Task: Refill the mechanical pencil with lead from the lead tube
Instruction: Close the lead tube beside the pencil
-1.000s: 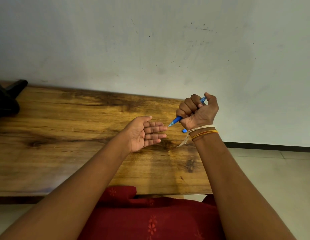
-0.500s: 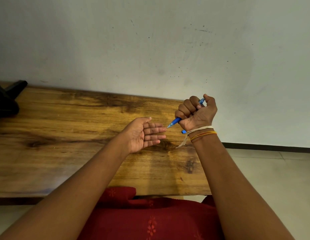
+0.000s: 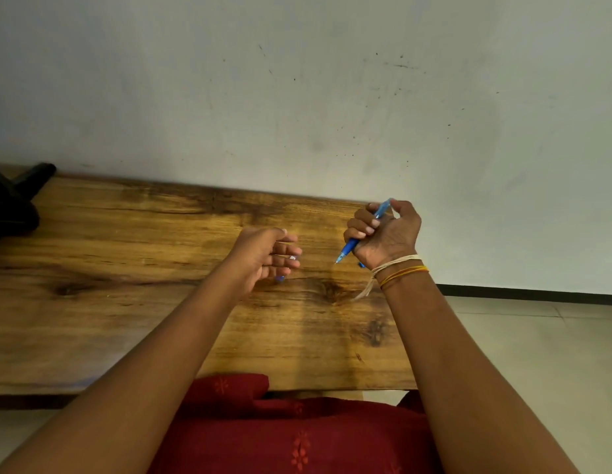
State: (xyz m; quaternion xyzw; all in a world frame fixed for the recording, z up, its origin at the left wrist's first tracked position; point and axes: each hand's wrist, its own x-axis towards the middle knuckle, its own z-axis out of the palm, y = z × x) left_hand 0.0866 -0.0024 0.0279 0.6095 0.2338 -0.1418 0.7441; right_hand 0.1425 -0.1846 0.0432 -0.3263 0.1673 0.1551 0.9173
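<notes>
My right hand (image 3: pixel 383 234) is closed in a fist around the blue mechanical pencil (image 3: pixel 352 246). Its tip points down and to the left above the wooden table (image 3: pixel 143 268), and my thumb rests by its top end. My left hand (image 3: pixel 263 258) hovers to the left of the tip, turned on its side with the fingers loosely curled and apart. A small blue piece (image 3: pixel 280 278) shows just under its fingers; I cannot tell whether it touches the hand. Another small blue piece (image 3: pixel 361 265) peeks out beside my right wrist. No lead tube is clearly recognisable.
A black object (image 3: pixel 13 206) sits at the table's far left end. A pale wall runs along the table's back edge. Tiled floor (image 3: pixel 537 354) lies to the right, and red cloth (image 3: pixel 297 432) covers my lap at the near edge.
My left hand has turned from flat palm-up onto its side with fingers curling, and drawn slightly left of the pencil tip. My right hand has tilted the pencil more upright.
</notes>
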